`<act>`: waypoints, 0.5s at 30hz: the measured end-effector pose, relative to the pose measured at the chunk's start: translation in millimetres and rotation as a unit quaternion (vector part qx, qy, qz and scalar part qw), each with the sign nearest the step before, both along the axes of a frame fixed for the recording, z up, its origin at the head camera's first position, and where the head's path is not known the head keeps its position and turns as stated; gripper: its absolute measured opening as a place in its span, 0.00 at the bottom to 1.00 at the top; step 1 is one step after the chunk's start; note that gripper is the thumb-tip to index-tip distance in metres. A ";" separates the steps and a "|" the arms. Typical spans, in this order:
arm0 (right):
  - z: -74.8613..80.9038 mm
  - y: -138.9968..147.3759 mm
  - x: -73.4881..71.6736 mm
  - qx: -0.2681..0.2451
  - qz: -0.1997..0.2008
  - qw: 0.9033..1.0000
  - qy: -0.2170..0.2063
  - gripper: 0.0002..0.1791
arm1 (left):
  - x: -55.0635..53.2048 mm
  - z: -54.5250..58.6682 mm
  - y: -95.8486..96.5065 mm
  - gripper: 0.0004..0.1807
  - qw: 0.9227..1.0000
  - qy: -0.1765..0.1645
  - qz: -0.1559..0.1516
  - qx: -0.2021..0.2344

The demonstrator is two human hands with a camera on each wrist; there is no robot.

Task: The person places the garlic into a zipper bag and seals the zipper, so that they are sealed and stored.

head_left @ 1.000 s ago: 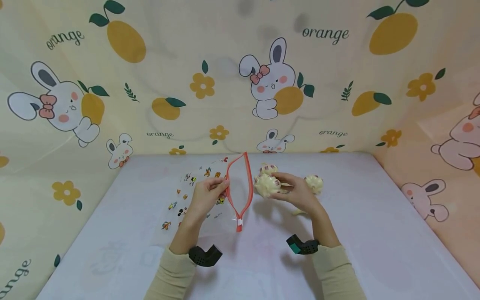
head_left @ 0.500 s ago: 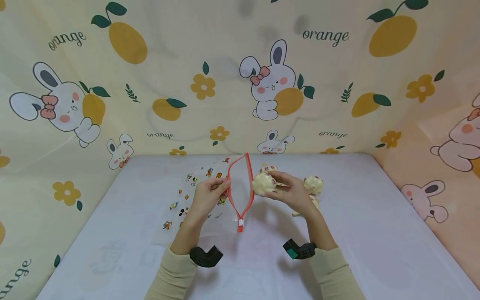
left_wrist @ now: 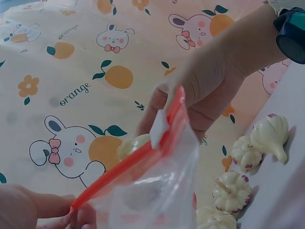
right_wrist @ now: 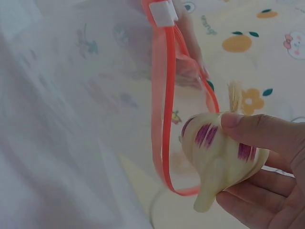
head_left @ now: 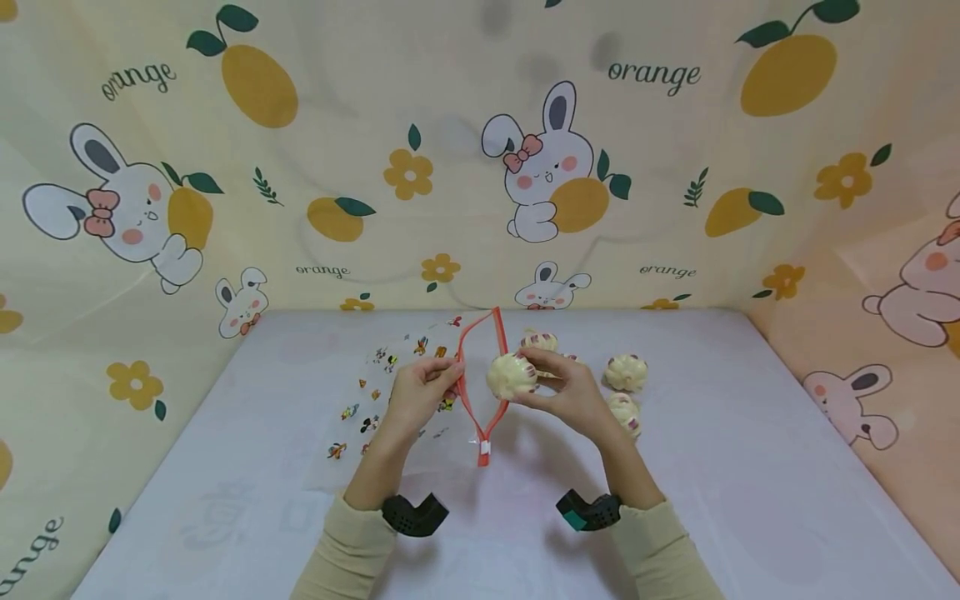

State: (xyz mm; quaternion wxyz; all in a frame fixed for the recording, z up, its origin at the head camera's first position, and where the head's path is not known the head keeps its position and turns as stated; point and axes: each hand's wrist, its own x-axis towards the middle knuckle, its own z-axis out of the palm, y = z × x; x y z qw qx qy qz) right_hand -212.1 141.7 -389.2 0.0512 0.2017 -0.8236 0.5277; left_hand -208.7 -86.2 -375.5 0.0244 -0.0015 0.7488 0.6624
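Note:
In the head view my left hand (head_left: 416,393) pinches the red zip edge of a clear zipper bag (head_left: 371,392) printed with small cartoon figures. The bag's mouth gapes toward the right. My right hand (head_left: 566,396) grips a cream garlic bulb (head_left: 512,377) with purple streaks, held at the mouth. Up close in the right wrist view, thumb and fingers pinch the garlic bulb (right_wrist: 221,150) beside the red zip band (right_wrist: 167,109). The left wrist view shows the white zip slider (left_wrist: 158,129) near the band's upper end; the bag partly hides the held bulb there.
More garlic bulbs lie on the white table (head_left: 720,483): one bulb (head_left: 626,372) and another bulb (head_left: 624,414) right of my right hand, and a bulb (head_left: 538,340) behind it. A patterned cloth (head_left: 450,208) with rabbits and oranges rises behind the table.
My right hand has moved left with the garlic bulb, from beside the bag to its open mouth. The bulbs on the right show more now. My left hand has stayed nearly in place.

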 end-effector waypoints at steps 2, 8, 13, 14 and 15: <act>0.1 -1.8 0.7 0.003 0.000 1.000 0.007 0.35 | 0.3 -0.3 0.5 0.14 1.000 0.002 0.000 -0.002; 0.6 -8.1 3.3 -0.006 0.012 1.000 0.011 0.34 | 0.5 0.0 1.7 0.15 1.000 -0.002 0.001 0.003; -1.6 -14.4 4.8 -0.002 0.030 0.999 0.019 0.32 | 0.6 -0.6 2.1 0.14 1.000 0.011 0.003 0.005; -2.4 -15.6 5.0 0.000 0.032 0.999 0.020 0.32 | 0.6 -0.4 2.2 0.14 1.000 0.011 0.003 0.008; -3.4 -16.5 5.3 0.005 0.034 0.999 0.022 0.32 | 0.6 -0.2 2.3 0.14 1.000 0.013 0.003 0.008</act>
